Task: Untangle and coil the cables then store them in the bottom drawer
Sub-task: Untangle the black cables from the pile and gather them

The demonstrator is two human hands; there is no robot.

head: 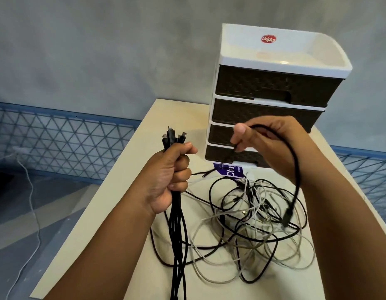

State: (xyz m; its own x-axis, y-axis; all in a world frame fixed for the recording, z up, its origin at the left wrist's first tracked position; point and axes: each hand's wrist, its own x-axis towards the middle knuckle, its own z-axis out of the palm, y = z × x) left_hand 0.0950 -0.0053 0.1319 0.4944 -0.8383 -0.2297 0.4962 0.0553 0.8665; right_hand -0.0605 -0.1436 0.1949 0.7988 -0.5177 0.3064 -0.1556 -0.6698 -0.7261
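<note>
The left hand point(172, 178) grips a bundle of black cables point(176, 230), fingers wrapped tight. Right hand point(272, 144) fingers pinch 1 black cable point(296, 169), which arcs down beneath them, long axis near vertical. The tangle point(252, 224) lies on the bench point(101, 224) below; the right hand is nearer.

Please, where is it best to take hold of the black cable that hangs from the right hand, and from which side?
Probably at its dangling plug end, coming from the left with fingers free. The black cable arcs from the right hand and hangs above the tangled pile, so that stiff end offers a firm grip.
</note>
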